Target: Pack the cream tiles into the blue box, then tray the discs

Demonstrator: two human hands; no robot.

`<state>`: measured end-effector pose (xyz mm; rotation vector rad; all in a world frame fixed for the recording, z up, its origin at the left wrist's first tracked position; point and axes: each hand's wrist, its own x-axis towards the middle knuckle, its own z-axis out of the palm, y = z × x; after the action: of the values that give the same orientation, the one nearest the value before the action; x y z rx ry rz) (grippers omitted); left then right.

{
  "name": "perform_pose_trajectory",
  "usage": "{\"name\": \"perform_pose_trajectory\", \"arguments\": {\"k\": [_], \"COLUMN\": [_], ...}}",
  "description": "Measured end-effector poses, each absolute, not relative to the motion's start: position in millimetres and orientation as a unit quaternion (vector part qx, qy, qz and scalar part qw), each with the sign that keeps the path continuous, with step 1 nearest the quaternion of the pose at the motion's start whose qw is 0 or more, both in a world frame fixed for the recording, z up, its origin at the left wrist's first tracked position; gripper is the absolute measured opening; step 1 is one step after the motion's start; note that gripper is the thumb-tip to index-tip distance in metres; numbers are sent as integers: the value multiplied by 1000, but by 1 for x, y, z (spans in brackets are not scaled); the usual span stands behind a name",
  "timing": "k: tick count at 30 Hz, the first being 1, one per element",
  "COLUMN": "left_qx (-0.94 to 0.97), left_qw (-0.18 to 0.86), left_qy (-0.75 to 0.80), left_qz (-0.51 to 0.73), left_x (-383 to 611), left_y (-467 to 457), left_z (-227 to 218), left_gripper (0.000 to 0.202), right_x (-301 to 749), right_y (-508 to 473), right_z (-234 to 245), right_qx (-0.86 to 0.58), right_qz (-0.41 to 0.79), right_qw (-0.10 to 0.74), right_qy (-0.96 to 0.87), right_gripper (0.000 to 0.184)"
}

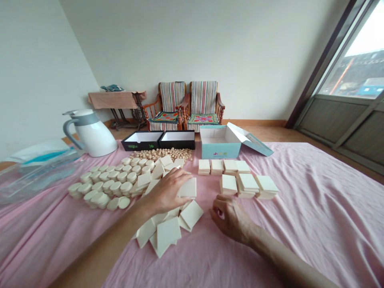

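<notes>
My left hand [166, 192] is closed around a cream square tile [188, 188], holding it just above a loose heap of the same square tiles [168, 234] on the pink cloth. My right hand [229, 218] rests on the cloth to the right of the heap, fingers curled in, with nothing visible in them. Just beyond it stand neat stacks of square tiles [247, 184], and a second row of stacks [223, 166] lies farther back.
Round cream discs [105, 186] lie in rows at the left, small wooden beads [163, 153] behind them. Two black trays [160, 140] and an open light-blue box [220, 144] stand at the back. A white jug [90, 134] and clear plastic [33, 172] are at far left.
</notes>
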<state>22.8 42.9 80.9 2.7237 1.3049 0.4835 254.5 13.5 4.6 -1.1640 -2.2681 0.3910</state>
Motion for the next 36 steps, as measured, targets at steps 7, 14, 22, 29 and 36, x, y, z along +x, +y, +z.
{"name": "perform_pose_trajectory", "arguments": {"k": [7,14,22,29,36], "left_qx": [895,888,894,897,896], "left_qw": [56,54,63,-13,-26], "left_qy": [413,427,430,438,430], "left_qz": [157,163,109,60,108], "left_x": [82,89,34,31,38], "left_y": [81,90,57,40,50], "left_z": [53,41,66,58,55], "left_gripper": [50,47,28,28,37], "right_x": [262,265,263,265,264], "right_y": [6,10,9,10,11], "right_z": [8,-4,-3,-3,-6], "right_qx": [-487,-484,-487,-483,-484], "right_qz": [131,170,166,167,167], "right_qw": [208,237,239,243,244], "right_qy": [-838,-825,-824,-825,-824], "right_gripper": [25,21,21,22,20]}}
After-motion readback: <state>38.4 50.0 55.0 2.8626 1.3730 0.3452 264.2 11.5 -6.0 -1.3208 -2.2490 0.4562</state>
